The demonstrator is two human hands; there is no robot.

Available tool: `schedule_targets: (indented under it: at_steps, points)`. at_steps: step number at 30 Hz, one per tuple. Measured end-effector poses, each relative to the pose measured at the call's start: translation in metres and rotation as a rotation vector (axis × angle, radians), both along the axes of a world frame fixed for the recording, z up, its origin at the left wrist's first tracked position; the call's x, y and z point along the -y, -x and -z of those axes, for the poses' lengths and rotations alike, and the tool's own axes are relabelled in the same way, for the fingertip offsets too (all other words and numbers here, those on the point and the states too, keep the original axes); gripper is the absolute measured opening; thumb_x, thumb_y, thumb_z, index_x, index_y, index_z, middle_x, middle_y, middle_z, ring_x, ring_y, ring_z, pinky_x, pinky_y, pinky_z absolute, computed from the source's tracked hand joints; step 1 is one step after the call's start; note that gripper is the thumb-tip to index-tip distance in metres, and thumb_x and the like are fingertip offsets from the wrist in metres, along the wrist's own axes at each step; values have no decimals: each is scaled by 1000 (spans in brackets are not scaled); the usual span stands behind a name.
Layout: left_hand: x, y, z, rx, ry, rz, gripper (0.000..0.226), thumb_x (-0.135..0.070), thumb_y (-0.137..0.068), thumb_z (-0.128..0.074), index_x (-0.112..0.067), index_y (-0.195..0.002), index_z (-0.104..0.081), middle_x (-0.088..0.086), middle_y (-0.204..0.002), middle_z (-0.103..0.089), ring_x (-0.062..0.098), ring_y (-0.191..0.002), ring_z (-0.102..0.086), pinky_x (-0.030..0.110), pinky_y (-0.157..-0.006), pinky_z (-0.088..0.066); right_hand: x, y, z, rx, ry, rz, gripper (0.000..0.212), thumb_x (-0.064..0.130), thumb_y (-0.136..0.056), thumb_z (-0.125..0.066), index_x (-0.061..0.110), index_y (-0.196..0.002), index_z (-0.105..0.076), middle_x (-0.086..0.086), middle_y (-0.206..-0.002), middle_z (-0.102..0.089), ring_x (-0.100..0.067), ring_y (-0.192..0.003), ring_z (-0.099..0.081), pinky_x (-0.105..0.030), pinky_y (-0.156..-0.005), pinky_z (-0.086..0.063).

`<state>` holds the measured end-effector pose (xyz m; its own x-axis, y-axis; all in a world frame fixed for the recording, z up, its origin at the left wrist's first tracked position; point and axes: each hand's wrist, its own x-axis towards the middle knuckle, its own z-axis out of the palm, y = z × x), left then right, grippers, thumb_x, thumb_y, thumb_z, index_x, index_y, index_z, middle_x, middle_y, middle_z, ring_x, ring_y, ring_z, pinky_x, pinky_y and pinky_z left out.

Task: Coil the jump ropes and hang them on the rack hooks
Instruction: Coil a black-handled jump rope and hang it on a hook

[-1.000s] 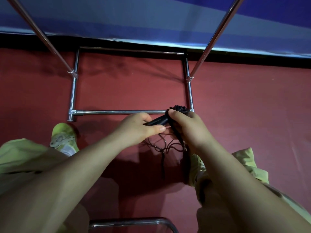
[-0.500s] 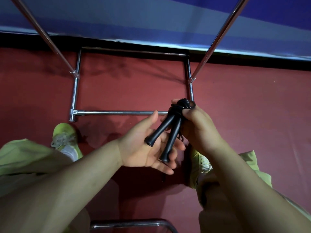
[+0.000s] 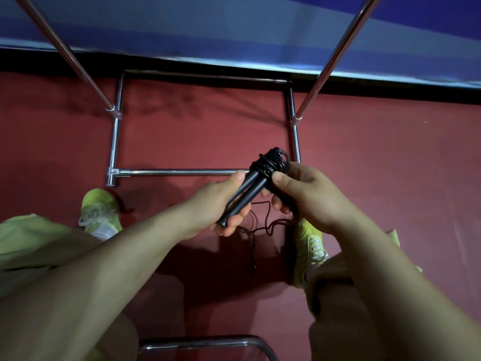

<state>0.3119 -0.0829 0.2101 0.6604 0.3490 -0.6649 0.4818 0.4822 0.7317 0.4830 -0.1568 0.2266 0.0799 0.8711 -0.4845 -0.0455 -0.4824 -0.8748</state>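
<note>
A black jump rope (image 3: 256,178) has its two handles side by side, with cord wound round their upper ends. My left hand (image 3: 216,204) grips the lower part of the handles from the left. My right hand (image 3: 302,196) holds the wound upper end, thumb on the coils. The loose remainder of the cord (image 3: 263,225) hangs below the hands and trails on the red floor. The chrome rack (image 3: 179,173) stands just beyond the hands, its base bars on the floor and two uprights rising out of view. No hooks are in view.
My two feet in yellow-green shoes (image 3: 100,212) stand on the red floor on either side of the trailing cord. A curved chrome tube (image 3: 205,342) lies at the bottom edge. A blue wall (image 3: 234,29) runs behind the rack.
My left hand was open under the handles half a second ago; now its fingers have closed round them. The handles have tilted and risen slightly. More loose cord shows on the floor.
</note>
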Motion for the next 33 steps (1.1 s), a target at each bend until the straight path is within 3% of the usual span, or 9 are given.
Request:
schedule_targets:
  at_steps: [5,9,15,19,23,25,28,31,33]
  points:
    - [-1,-6,3,-100,-155,-14,61,-51,-99,-20,-11,-68,-54,-2,-43,-47,16,-40,-44,21,-43,-33,0,5,9,141,47,79,14,18,-101,-47,15,-91,-56,-5,-66,-61,-11,-45,-45,-23,-45,-33]
    - [-4,-9,8,-164,-276,18,61,-49,-100,-23,-9,-66,-54,-1,-44,-47,17,-41,-45,25,-51,-39,1,9,10,317,108,-1,19,25,-102,-42,15,-90,-53,0,-61,-61,-13,-46,-46,-27,-49,-36]
    - [-4,-2,12,-348,-586,192,54,-55,-95,-30,-15,-71,-58,7,-70,-63,28,-70,-63,38,-73,-49,3,14,8,92,322,36,41,54,-95,-42,19,-103,-62,-5,-68,-64,-15,-53,-54,-26,-54,-40]
    - [5,-5,12,-438,-819,254,38,-60,-91,-35,-24,-84,-45,-2,-76,-59,23,-73,-57,35,-65,-42,2,13,14,99,469,111,66,81,-71,-48,20,-88,-68,-2,-65,-60,-19,-54,-55,-34,-63,-43]
    - [9,-8,15,-451,-984,273,34,-61,-91,-33,-28,-99,-39,-5,-85,-62,25,-83,-60,34,-66,-38,0,15,15,127,385,188,43,63,-80,-60,20,-74,-56,0,-62,-47,-18,-53,-40,-37,-61,-34]
    - [7,-8,14,-408,-943,256,35,-60,-90,-34,-27,-98,-43,-6,-84,-61,22,-81,-59,34,-65,-38,-1,17,14,75,315,249,33,49,-88,-59,20,-74,-50,1,-61,-41,-15,-50,-33,-35,-55,-29]
    - [1,-7,12,-284,-694,177,38,-63,-83,-45,-27,-89,-53,-7,-77,-60,15,-73,-56,34,-67,-42,-2,16,11,28,220,313,26,36,-87,-58,18,-76,-45,1,-58,-37,-14,-48,-27,-33,-52,-18]
    - [-7,-5,7,-109,-280,-5,43,-64,-72,-61,-23,-82,-59,-8,-69,-56,13,-68,-54,36,-81,-48,-3,11,5,-67,146,428,22,32,-80,-52,17,-69,-41,7,-49,-32,-10,-44,-22,-34,-53,-11]
    - [-6,-4,0,-2,122,-88,48,-62,-68,-53,-19,-88,-62,-3,-72,-64,17,-70,-62,47,-89,-50,-4,9,4,-114,106,455,18,30,-73,-49,17,-66,-39,7,-48,-30,-8,-42,-21,-31,-51,-10]
